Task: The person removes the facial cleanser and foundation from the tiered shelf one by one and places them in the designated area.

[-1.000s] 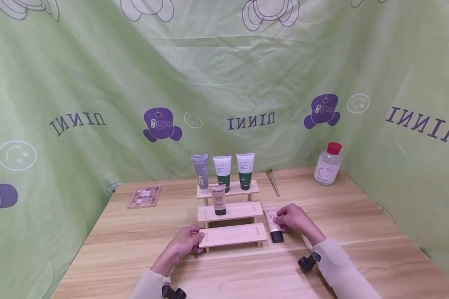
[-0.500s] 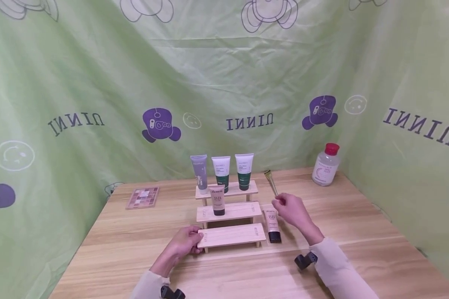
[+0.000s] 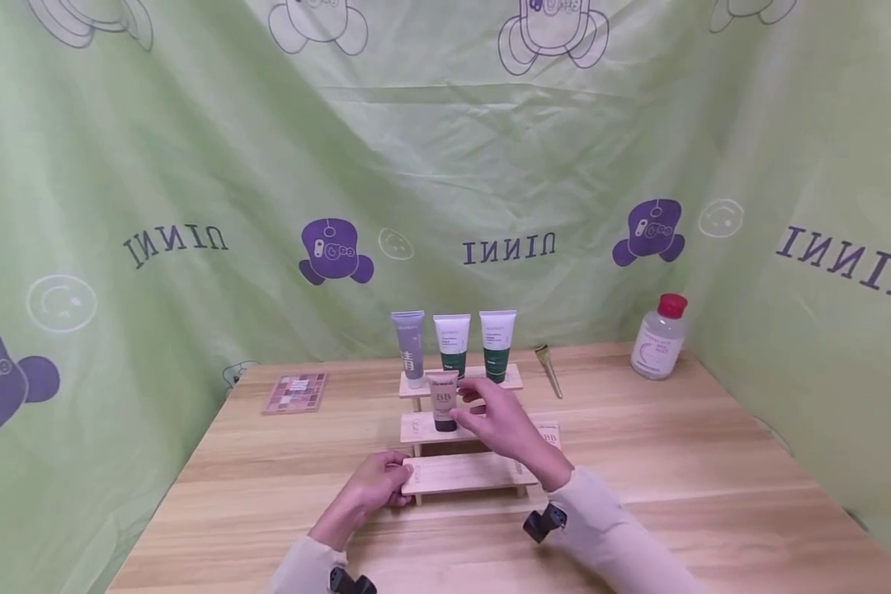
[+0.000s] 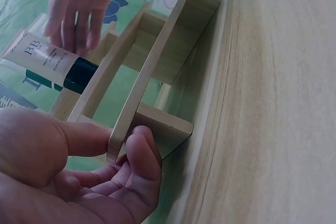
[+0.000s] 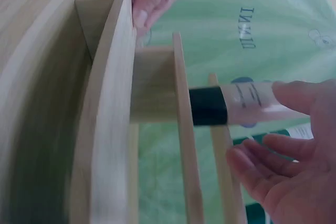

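Right hand (image 3: 501, 425) fingers, spread and holding nothing, hover beside the upright BB tube (image 3: 443, 400) (middle step).

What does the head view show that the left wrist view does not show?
Only the head view shows the flat eyeshadow palette, the three upright tubes on the top step, and the whole light wooden table. Only the left wrist view shows the left hand from close by, thumb and fingers pinching the end of the lowest wooden step. Both show the beige BB tube standing upright and the right hand reaching toward it.
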Demonstrator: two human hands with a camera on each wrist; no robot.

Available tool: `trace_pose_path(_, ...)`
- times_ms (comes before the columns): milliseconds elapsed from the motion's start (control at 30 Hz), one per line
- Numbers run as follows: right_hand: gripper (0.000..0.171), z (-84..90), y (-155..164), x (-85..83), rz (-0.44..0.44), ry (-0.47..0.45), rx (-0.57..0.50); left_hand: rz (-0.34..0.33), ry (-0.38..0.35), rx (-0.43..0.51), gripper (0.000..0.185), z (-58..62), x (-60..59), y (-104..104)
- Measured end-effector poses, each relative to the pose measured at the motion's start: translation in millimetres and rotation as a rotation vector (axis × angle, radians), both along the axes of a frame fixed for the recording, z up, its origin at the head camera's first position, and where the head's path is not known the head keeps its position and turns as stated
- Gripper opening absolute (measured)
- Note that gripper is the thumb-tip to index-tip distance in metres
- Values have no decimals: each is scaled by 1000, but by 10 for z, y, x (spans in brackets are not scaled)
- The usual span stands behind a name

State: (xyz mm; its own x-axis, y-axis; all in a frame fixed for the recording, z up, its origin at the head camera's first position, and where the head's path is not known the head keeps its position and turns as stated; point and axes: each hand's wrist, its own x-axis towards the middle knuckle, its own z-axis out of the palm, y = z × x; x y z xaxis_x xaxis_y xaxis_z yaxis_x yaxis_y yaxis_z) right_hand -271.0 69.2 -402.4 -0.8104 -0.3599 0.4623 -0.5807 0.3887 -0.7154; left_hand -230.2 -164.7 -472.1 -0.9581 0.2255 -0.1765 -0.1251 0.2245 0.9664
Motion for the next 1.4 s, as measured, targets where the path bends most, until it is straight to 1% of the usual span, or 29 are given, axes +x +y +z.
trace_pose_path(100, 42, -39, -60, -10, -1, -19, -68, 0, -6, -10, 34, 1, 0, 26)
trace_pose_path(200, 41, -67, -97, -17, -3, -12, -111, -4, -6, -10, 32, -4, -8, 38)
trace_pose_path(567, 28, -112, -122, -17, -40, 19, -101, -8, 8, -1, 30, 2, -22, 63)
trace_pose_path(700, 27, -74, -40, 18, -48, 36, -125, -8, 4, 4, 30, 0, -25, 64)
trace_pose_path(767, 26, -44, 39, 33, -55, 51, -142, -12, 4, 11, 30, -2, -28, 66)
trace_pose_path(867, 28, 16, 204, 65, -64, 43, -165, -10, 7, 14, 31, -5, -29, 64)
trace_pose_path(1033, 31, 130, 562, 139, -99, -39, -179, -5, 1, -9, 32, -10, -21, 36)
trace_pose_path(1133, 32, 185, 794, 169, -148, -62, -164, -6, -6, -14, 35, -13, -9, 17)
trace_pose_path(1267, 34, 170, 1093, 146, -214, -57, -128, -7, -14, -18, 37, -7, -2, 7)
trace_pose_path(1400, 33, 57, 1338, 94, -279, -81, -69, -6, -14, -21, 38, 6, -12, 7)
